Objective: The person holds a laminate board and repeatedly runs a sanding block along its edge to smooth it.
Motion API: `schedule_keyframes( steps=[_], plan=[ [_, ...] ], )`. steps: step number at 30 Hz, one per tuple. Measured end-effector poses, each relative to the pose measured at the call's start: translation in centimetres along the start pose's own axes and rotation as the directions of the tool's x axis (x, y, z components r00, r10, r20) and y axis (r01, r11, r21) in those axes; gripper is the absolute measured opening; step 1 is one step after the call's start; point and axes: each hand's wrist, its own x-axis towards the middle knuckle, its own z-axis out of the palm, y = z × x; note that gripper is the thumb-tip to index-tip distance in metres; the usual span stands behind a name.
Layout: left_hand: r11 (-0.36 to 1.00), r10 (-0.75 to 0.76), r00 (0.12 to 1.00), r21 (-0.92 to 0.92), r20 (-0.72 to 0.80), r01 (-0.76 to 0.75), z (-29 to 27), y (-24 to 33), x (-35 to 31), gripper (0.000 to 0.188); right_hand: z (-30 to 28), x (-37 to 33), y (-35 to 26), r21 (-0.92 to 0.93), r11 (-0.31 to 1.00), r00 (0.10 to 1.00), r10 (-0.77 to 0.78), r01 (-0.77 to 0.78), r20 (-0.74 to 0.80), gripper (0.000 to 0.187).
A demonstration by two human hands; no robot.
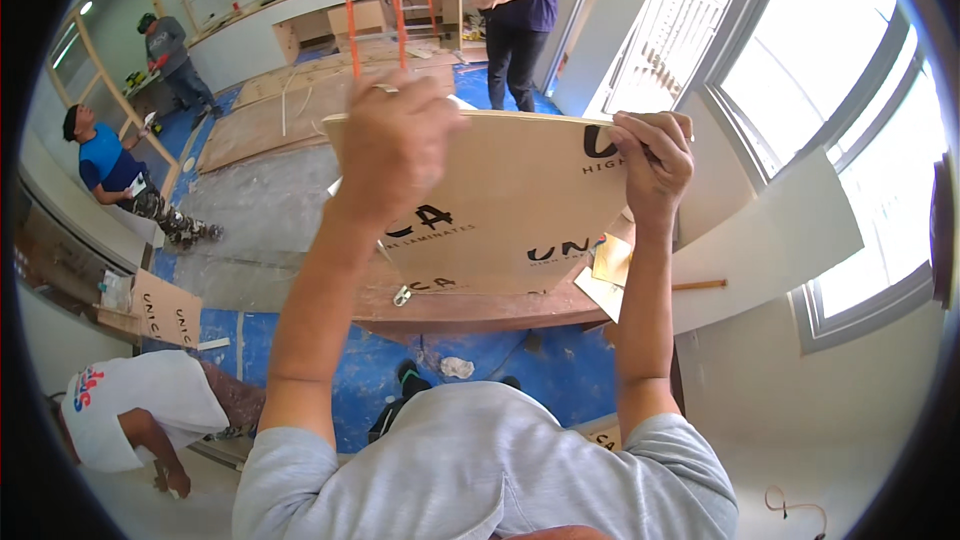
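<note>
A tan laminate board [520,185] with dark printing stands tilted up in front of me, its lower edge by a brown-topped work table [470,310]. My right hand [655,165] is closed on its top right corner, fingers over the edge and thumb on the near face. My left hand [400,145], blurred by motion, is at the board's upper left. Its fingers are curled near the top edge, and what they hold, if anything, is hidden. A small metal piece [402,295] lies on the table by the board's lower left corner.
A wooden stick [700,285] and pale sheets [770,240] are at the right near the windows. An orange ladder [400,10] stands ahead. One person [520,0] stands beyond the board; others are on the left, one bending close by [150,405]. Blue sheeting [560,360] covers the floor.
</note>
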Motion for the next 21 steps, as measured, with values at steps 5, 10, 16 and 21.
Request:
schedule_keyframes(
  steps=[5, 10, 16, 21],
  plan=[
    [0.985, 0.122, 0.993, -0.124, 0.009, -0.120, 7.8, 7.3, 5.2, 0.007, 0.8, -0.4, -0.3, 0.030, 0.994, 0.995, 0.103, -0.103, -0.005, 0.019],
    [0.981, 0.099, 0.993, -0.172, 0.064, -0.087, 6.8, 5.6, 5.2, 0.007, 0.1, -0.6, 0.7, 0.031, 0.997, 0.997, 0.074, -0.073, -0.011, 0.020],
    [0.994, -0.030, 1.000, -0.103, -0.001, 0.030, -0.2, -1.5, -0.5, 0.015, -0.2, -1.0, 0.9, 0.014, 0.998, 0.998, 0.066, -0.067, 0.008, 0.019],
    [0.981, -0.153, 0.984, -0.138, -0.095, 0.139, -3.9, -6.8, -4.5, 0.014, -0.4, -1.0, 1.2, -0.020, 0.999, 0.999, 0.032, -0.031, 0.014, 0.015]
  ],
)
